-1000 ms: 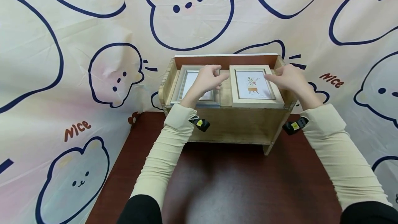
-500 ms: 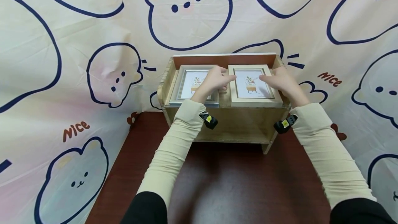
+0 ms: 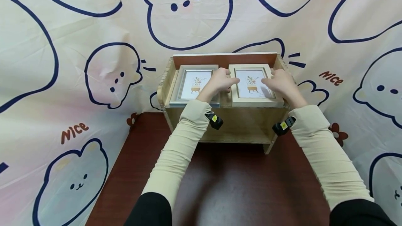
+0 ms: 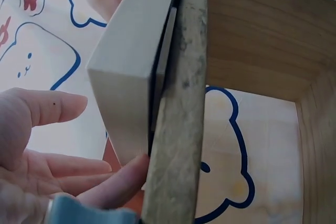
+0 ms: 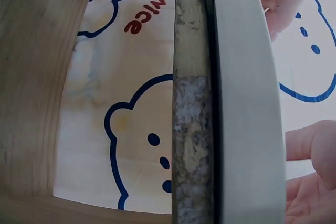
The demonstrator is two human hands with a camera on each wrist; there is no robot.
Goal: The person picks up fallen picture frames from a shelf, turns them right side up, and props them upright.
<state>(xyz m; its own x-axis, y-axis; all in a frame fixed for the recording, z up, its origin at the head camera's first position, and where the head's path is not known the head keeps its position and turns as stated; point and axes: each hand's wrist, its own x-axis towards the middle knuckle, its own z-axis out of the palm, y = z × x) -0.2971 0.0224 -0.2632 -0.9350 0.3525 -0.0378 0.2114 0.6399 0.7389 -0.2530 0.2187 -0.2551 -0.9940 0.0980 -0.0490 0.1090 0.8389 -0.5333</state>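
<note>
A cream picture frame (image 3: 253, 86) with a potted-plant print lies face up on the right of a small wooden shelf (image 3: 235, 125). My left hand (image 3: 221, 81) is at its left side, thumb over its face. In the left wrist view one finger (image 4: 126, 182) touches the frame's lower corner; the thumb stands apart from it. On the opposite side is my right hand (image 3: 282, 83), with its thumb over the frame's right border; in the right wrist view the frame's edge (image 5: 249, 103) partly hides its fingers. A silver picture frame (image 3: 194, 83) with a similar print lies to the left.
The shelf has raised side panels and a brown back strip (image 3: 226, 59). It stands on a dark red-brown table (image 3: 245, 184) against a cartoon-bear backdrop (image 3: 188, 20). Beneath the shelf's top is an open compartment.
Both hands have moved inward toward the cream frame, my left hand going right and my right hand going left. The silver frame's print is now less covered. Both frames stay on the shelf.
</note>
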